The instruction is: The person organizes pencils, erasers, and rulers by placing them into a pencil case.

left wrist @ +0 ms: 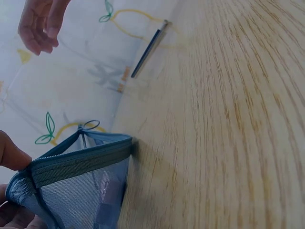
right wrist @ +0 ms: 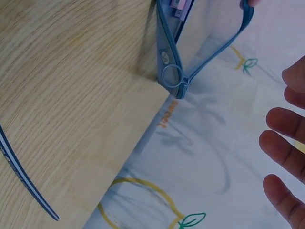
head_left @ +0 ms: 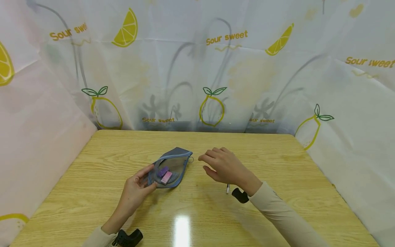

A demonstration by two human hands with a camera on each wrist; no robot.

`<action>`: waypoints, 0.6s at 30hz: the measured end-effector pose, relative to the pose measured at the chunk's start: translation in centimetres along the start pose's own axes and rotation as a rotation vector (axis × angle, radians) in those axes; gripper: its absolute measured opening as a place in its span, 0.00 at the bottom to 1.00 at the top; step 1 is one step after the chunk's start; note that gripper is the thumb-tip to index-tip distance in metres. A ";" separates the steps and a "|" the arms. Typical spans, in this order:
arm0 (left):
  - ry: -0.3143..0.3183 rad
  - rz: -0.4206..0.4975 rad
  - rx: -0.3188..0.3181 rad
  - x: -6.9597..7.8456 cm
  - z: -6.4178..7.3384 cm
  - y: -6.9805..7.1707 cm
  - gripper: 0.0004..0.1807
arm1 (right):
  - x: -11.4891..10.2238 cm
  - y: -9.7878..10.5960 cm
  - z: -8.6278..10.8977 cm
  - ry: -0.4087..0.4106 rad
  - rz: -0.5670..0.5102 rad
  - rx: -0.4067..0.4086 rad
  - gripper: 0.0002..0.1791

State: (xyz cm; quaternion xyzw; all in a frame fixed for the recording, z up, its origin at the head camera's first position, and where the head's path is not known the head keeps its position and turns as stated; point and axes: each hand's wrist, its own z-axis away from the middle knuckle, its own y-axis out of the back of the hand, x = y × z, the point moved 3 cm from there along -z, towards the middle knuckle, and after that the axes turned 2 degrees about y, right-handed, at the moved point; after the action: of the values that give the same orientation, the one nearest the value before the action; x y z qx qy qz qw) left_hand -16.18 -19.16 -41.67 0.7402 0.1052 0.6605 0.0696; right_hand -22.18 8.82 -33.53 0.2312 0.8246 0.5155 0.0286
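My left hand [head_left: 134, 192] grips a blue-grey mesh zipper pouch [head_left: 177, 151] by its near left edge, with the thumb on one side and fingers behind. Its zipper is undone and the mouth gapes in the left wrist view, showing the zipper band [left wrist: 81, 164]. Inside lie a pink block like an eraser [head_left: 166, 177] and a small purple item [head_left: 163, 171]. A ring pull [right wrist: 172, 76] hangs at the pouch's far right corner. My right hand [head_left: 226, 168] hovers to the right of the pouch, fingers loosely bent, holding nothing.
A dark pencil [left wrist: 147, 50] lies on the wooden table [head_left: 92, 185], partly hidden beneath my right hand in the head view. White curtains [head_left: 185, 68] with lemon prints stand behind the table and along both sides.
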 end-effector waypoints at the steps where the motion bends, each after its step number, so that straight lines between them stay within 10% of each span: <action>1: 0.004 0.000 0.000 -0.1 0.0 0.0 0.32 | 0.0 0.0 0.1 0.003 -0.004 0.004 0.13; 18: -0.006 0.027 -0.005 0.0 0.1 0.1 0.32 | 1.0 1.2 1.6 0.030 -0.054 0.024 0.15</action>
State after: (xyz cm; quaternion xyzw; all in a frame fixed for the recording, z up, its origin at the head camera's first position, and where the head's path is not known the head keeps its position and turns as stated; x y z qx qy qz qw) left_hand -16.05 -19.24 -41.68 0.7434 0.0934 0.6593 0.0629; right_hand -22.21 10.97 -33.07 0.2014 0.8369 0.5082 0.0274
